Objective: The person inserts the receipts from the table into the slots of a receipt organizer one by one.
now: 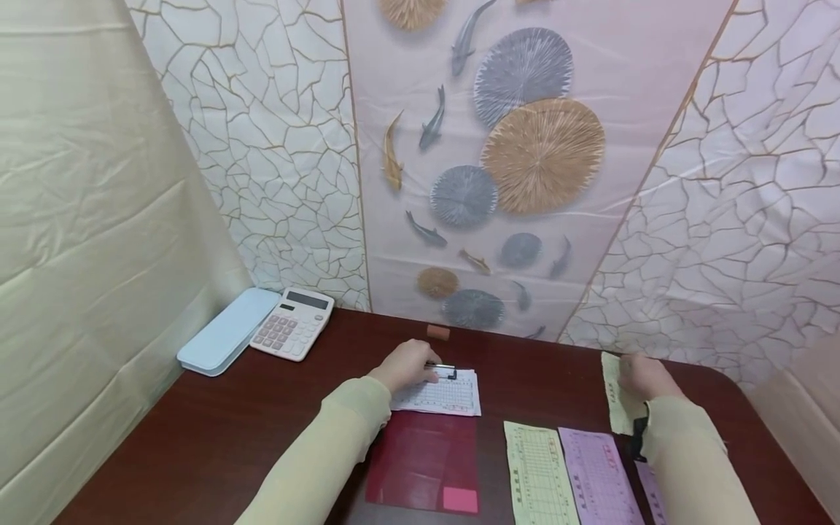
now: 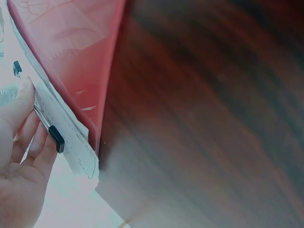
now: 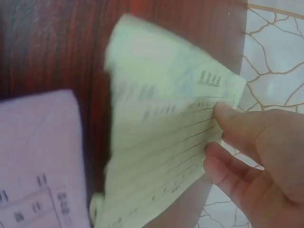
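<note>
My left hand (image 1: 407, 364) is at the top of a stack of white printed forms (image 1: 453, 394), its thumb and fingers around the metal clip (image 2: 42, 114) with black ends. Beneath the forms lies a translucent red folder (image 1: 423, 459); a pink patch marks its lower right corner. Over the table's right side, my right hand (image 3: 266, 156) pinches the edge of a pale green printed form (image 3: 161, 118) between thumb and fingers. That sheet is bent and partly lifted. Left of it in the right wrist view is a purple form (image 3: 38, 156).
Another green form (image 1: 541, 474) and a purple form (image 1: 600, 474) lie side by side near the front; a second purple sheet is partly under the right forearm. A calculator (image 1: 292, 324), a light blue case (image 1: 230, 328) and a small brown block (image 1: 438, 332) stand along the back.
</note>
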`<action>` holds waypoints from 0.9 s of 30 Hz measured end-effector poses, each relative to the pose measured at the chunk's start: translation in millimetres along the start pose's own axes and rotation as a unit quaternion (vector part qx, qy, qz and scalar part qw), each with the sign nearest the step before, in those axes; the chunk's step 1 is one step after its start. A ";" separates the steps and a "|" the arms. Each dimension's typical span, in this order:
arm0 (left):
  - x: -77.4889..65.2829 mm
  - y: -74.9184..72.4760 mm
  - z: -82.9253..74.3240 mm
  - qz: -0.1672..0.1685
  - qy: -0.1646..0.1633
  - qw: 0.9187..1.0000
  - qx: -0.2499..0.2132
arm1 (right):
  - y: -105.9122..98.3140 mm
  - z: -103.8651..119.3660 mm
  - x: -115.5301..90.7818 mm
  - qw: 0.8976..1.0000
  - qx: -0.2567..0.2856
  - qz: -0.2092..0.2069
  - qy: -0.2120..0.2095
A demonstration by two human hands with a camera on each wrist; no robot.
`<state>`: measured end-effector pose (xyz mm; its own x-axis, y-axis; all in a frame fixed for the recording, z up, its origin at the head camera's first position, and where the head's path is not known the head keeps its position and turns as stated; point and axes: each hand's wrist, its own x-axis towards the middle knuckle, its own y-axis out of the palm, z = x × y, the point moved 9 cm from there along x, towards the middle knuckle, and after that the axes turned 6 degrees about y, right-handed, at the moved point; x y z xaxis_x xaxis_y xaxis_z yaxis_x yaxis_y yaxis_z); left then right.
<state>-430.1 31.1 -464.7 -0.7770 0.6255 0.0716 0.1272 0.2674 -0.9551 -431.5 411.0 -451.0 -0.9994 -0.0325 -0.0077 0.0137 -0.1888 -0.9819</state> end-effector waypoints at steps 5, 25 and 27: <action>2.3 0.7 -0.6 0.005 -0.006 1.000 0.001 | 1.9 -11.7 -4.1 0.999 0.018 0.003 0.046; 1.0 2.6 2.4 0.015 -0.023 1.000 -0.008 | 6.9 -26.6 -17.8 0.993 0.058 0.003 0.099; 0.8 2.5 2.2 0.015 -0.024 1.000 -0.008 | 6.0 -27.7 -18.6 0.992 0.069 -0.008 0.104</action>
<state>-431.8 30.7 -467.7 -0.8014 0.5974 0.0289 0.1609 0.2617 -0.9516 -413.7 437.7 -461.9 -0.9840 0.1722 -0.0451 -0.0127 -0.3208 -0.9471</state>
